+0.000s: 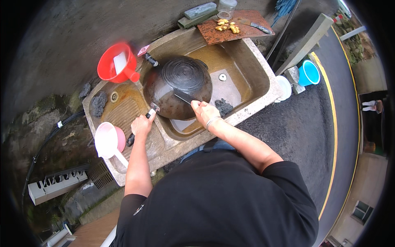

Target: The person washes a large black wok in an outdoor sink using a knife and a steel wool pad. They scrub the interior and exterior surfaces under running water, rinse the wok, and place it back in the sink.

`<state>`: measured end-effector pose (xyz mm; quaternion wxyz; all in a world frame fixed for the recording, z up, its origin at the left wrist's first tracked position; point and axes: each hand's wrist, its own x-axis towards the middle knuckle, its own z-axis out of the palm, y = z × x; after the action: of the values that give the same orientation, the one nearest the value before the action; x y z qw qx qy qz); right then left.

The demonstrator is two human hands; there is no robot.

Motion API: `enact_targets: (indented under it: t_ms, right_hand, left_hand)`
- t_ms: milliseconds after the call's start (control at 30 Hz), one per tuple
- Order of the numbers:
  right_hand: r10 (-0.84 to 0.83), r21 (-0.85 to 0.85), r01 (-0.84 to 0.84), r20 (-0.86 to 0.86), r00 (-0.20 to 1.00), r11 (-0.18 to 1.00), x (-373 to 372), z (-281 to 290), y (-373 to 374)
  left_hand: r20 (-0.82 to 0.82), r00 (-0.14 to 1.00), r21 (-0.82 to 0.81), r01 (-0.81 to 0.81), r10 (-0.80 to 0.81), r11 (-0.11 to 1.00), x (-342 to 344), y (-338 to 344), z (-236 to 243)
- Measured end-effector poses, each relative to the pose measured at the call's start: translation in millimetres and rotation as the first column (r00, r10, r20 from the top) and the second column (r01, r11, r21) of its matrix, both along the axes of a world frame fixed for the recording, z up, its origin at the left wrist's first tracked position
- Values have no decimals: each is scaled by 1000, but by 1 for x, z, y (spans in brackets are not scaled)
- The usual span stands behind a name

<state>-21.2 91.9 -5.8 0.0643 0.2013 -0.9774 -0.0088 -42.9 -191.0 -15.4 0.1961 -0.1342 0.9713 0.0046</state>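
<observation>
An upturned dark wok (168, 101) rests in the basin of a speckled stone sink (267, 90), its ringed bottom facing up. My left hand (143, 125) is closed around the wok's black handle (131, 139) at the left. My right hand (204, 111) grips a flat dark blade (182, 95), which lies against the wok's bottom. A dark scouring pad (223, 107) sits just right of the wok, and a tap (151, 59) stands behind it.
Red dipper (111, 61) and pink-white dippers (106, 140) stand left; another scouring pad (98, 103) lies there. A board (214, 35) behind holds ginger (224, 27) and a knife (259, 28). Buckets (309, 73), a post (304, 43), road (308, 131) and a distant person (372, 106) are right.
</observation>
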Motion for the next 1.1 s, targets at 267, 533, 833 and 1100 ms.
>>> enact_targets:
  t_ms: [267, 533, 833, 1100]
  right_hand:
    - [-71, 201, 44, 129, 989, 979, -9, -23, -20]
    - [-222, 153, 228, -53, 974, 962, -12, -9, -9]
    - [-58, -291, 125, 227, 972, 949, -13, 6, 17]
    - [-39, -40, 40, 26, 999, 998, 5, -7, 7]
  left_hand:
    - [-109, 992, -74, 48, -56, 996, 8, -11, -25]
    - [-98, 993, -88, 63, -72, 994, 3, -6, -24]
    - [-58, 998, -16, 32, -33, 999, 2, -3, -12]
    - [49, 999, 33, 1, -3, 999, 2, -2, 4]
